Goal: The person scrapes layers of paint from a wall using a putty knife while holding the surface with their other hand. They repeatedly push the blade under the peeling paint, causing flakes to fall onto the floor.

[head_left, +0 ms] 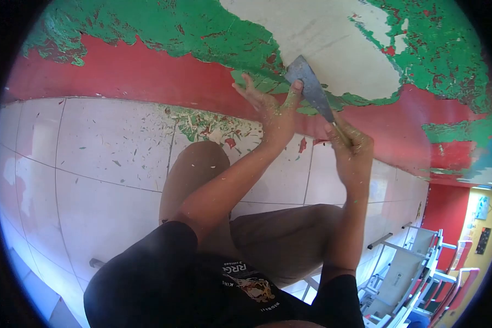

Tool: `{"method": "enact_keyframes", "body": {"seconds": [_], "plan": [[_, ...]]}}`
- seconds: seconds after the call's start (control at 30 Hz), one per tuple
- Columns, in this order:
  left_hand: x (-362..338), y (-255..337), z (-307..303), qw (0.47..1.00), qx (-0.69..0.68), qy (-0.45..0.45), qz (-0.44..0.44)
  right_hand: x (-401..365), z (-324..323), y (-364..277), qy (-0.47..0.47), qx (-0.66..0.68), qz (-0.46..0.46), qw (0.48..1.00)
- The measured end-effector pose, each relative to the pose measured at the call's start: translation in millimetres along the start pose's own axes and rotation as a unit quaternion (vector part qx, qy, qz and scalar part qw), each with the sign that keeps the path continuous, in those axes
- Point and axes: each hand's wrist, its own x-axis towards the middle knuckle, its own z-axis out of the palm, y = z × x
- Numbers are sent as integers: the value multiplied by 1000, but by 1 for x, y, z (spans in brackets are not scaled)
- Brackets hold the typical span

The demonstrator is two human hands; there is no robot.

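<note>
Wall (147,71) filled the top of your view: red low down, green paint in ragged sheets above, a big bare off-white patch near the middle. Pale tiled floor (109,147) ran below it, dark joints. Your legs were bent over the floor, one knee (197,164) up near the wall's foot. Black T-shirt (197,290) on you, printed front. Metal-framed furniture (402,273) stood at lower right, near a yellow wall section (484,235).

Your right hand (355,143) was clamped on the scraper's handle, fingers wrapped around it. Your left hand (273,112) was near the wall, fingers spread apart, thumb up at the blade's side edge; couldn't tell whether it pressed on the metal.

Scraper (310,87) lay between your two hands: handle inside the right fingers, grey blade slanting up and left, past the left thumb. Blade's wide end was at the wall, right where the green paint met the bare patch; firm contact couldn't be told.

Paint flakes (229,142), green, red and pale, lay thickest on the tiles along the wall's foot, with scattered bits farther out. Small specks stuck to your left hand and forearm.
</note>
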Motion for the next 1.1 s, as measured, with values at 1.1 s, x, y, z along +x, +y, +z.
{"method": "enact_keyframes", "body": {"seconds": [1.1], "plan": [[-3, -1, -11, 999, 23, -23, 22, -17, 9, 4, 37, -133, -14, 990]]}}
